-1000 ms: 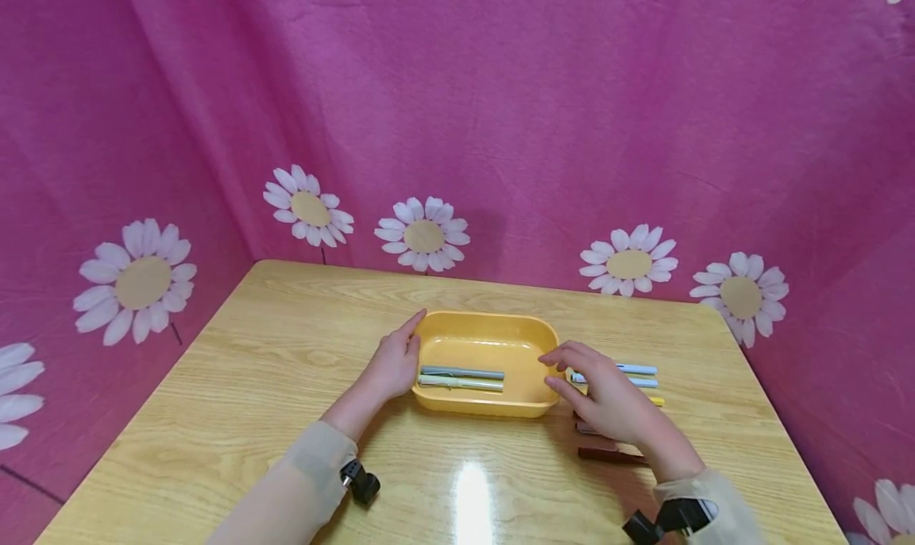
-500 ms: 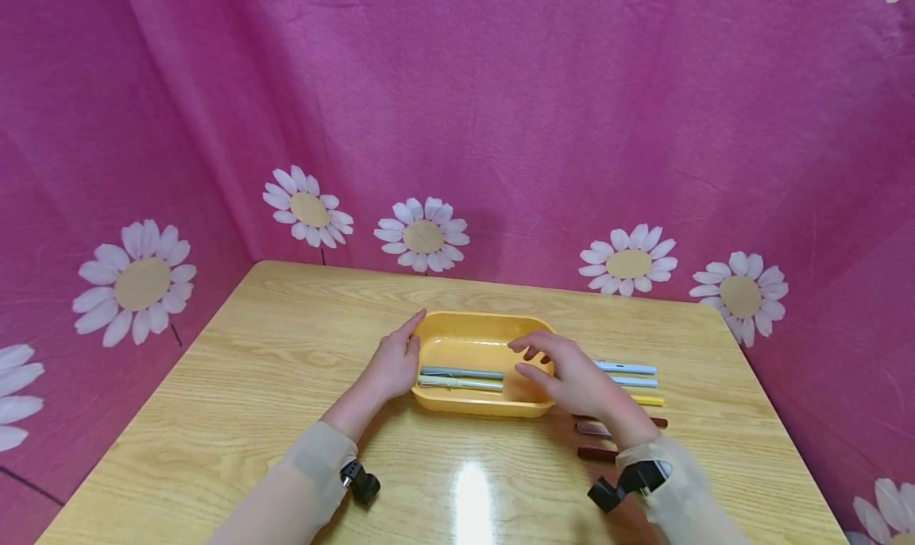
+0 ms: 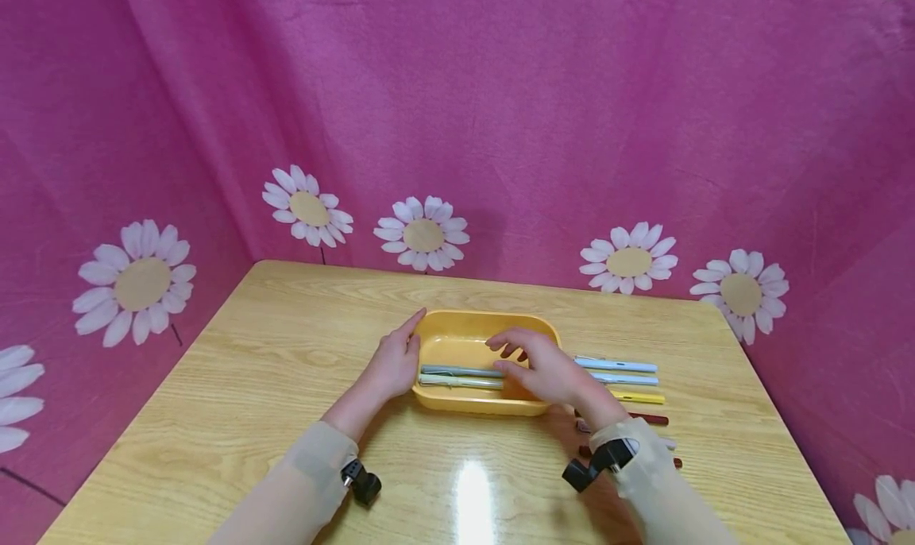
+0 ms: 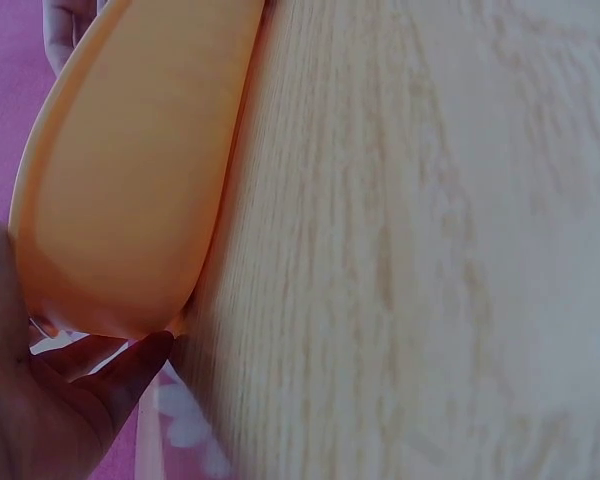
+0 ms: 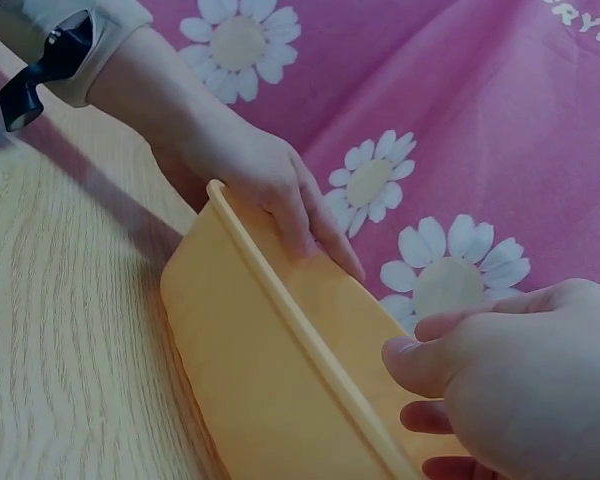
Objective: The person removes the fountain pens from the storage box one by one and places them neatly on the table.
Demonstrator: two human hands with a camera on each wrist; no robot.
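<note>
A yellow plastic tray (image 3: 457,406) sits on the table, with a grey-blue pen (image 3: 461,371) and a pale green pen (image 3: 457,383) lying side by side in it. My left hand (image 3: 391,364) rests against the tray's left end, its fingers laid along the outside by the rim. Over the right half of the tray is my right hand (image 3: 542,366), fingers loosely bent and apart, with nothing between them. It overlaps the right tips of the two pens in the head view. Close to the right wrist view's camera, that hand's thumb stands over the tray's long side.
Right of the tray, several capped pens lie in a rough column: two light blue pens (image 3: 622,365), a yellow pen (image 3: 639,398), a dark red pen (image 3: 650,419) and others partly under the right forearm. A pink flowered cloth (image 3: 500,132) hangs behind the wooden table (image 3: 314,315).
My right hand has moved left from the tray's right rim to above its inside, uncovering more of the pens on the table. The left hand and tray have stayed in place.
</note>
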